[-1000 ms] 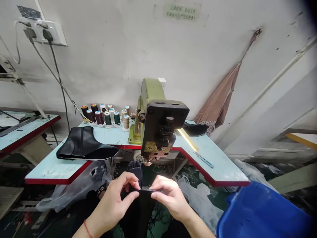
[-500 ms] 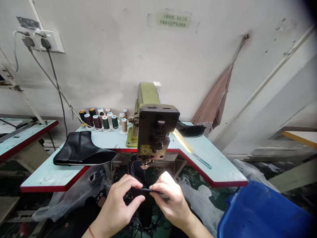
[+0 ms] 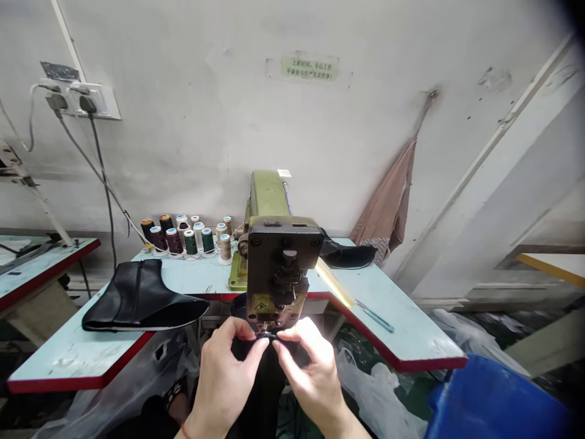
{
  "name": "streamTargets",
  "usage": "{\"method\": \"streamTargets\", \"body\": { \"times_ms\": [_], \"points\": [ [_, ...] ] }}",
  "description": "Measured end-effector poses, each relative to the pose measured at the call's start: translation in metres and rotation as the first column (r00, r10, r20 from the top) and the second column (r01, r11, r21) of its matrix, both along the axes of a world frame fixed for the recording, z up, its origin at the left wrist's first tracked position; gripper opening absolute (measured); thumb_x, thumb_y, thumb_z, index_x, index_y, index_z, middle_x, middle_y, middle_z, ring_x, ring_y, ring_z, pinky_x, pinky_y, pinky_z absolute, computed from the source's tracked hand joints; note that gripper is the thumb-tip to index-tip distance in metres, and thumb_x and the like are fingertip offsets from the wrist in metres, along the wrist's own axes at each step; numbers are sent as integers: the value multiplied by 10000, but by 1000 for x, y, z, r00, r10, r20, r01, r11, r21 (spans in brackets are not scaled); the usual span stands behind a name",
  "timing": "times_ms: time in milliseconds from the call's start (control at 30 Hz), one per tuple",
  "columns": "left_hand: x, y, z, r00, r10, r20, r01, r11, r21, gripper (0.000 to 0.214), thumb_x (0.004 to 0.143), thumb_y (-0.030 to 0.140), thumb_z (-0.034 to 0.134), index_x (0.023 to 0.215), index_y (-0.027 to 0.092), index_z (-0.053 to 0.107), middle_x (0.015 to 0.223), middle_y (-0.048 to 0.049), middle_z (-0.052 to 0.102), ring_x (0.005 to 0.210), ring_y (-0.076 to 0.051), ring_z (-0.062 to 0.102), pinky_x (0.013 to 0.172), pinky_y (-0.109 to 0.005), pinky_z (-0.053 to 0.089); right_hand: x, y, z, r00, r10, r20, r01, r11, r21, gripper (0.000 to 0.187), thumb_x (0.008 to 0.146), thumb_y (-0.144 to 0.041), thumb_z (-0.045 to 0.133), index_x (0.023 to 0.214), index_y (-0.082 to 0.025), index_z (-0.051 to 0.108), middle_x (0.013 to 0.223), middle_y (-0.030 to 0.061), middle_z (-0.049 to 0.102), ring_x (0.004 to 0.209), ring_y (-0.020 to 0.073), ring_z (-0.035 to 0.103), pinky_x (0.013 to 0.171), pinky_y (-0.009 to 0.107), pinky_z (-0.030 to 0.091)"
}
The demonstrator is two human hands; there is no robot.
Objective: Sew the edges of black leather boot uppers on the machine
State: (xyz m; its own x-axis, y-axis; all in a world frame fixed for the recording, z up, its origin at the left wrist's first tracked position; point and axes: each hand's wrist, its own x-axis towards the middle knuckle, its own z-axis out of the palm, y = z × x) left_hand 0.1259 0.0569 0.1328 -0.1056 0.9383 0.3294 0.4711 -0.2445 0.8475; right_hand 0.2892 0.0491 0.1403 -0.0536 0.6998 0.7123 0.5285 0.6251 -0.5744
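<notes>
My left hand [image 3: 227,369] and my right hand [image 3: 309,366] are side by side, just below the head of a green and black sewing machine [image 3: 274,244]. Between thumbs and fingertips, both pinch a thin black edge of material [image 3: 266,335], one hand at each side. It lies right under the machine's needle area. Most of the piece is dark and hidden by my hands, so its full shape cannot be made out. A black ankle boot upper [image 3: 141,296] lies on the table to the left.
Several thread spools [image 3: 191,242] stand behind the boot upper. Tweezers [image 3: 375,317] and another black upper [image 3: 347,253] lie on the right side of the table [image 3: 411,347]. A blue bin [image 3: 498,402] and plastic bags [image 3: 379,396] are below right.
Both hands have moved up and closer to the needle area with the black edge. My left finger and thumb have come closer together. The camera view has tilted up slightly.
</notes>
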Motion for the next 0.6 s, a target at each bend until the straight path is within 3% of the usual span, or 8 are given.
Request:
{"method": "streamTargets", "body": {
  "times_ms": [167, 333, 433, 533, 600],
  "points": [
    [1, 3, 14, 999, -14, 34, 16, 998, -55, 190, 755, 332, 651, 688, 227, 507, 665, 42, 599, 642, -141, 563, 648, -258, 448, -4, 1, 1, 998, -10, -60, 6, 998, -63, 58, 833, -129, 634, 846, -182, 616, 769, 30, 619, 694, 162, 626, 633, 291, 535],
    [-5, 4, 14, 998, -30, 60, 35, 996, -83, 175, 759, 359, 644, 729, 228, 532, 709, 32, 620, 714, -158, 592, 703, -269, 471, -10, 1, -3, 995, 0, -99, -6, 998, -68, 74, 846, -116, 634, 870, -185, 618, 782, 27, 624, 708, 152, 627, 641, 280, 535],
    [-14, 6, 11, 998, -8, 61, 13, 997, -81, 190, 767, 394, 644, 752, 231, 548, 736, 21, 632, 739, -176, 610, 723, -293, 493, -20, 0, -5, 996, -14, -93, 14, 1000, -9, 96, 839, -99, 635, 865, -188, 610, 775, 27, 624, 706, 152, 624, 631, 273, 528],
    [-28, -3, -8, 1000, 7, 28, -7, 1000, -20, 193, 806, 420, 622, 868, 241, 588, 882, -17, 672, 865, -211, 647, 810, -346, 519, -29, -8, -8, 998, -49, -38, 51, 997, 64, 113, 823, -89, 646, 853, -189, 602, 739, 22, 622, 674, 149, 615, 612, 264, 517],
    [-36, -20, -37, 999, 47, 3, -47, 995, 83, 301, 808, 405, 630, 1062, 250, 582, 1137, -74, 649, 1102, -261, 611, 951, -421, 495, -31, -16, -13, 999, -31, -16, 32, 998, 54, 107, 825, -96, 645, 850, -190, 603, 724, 18, 633, 653, 144, 613, 609, 254, 512]
  ]
}}
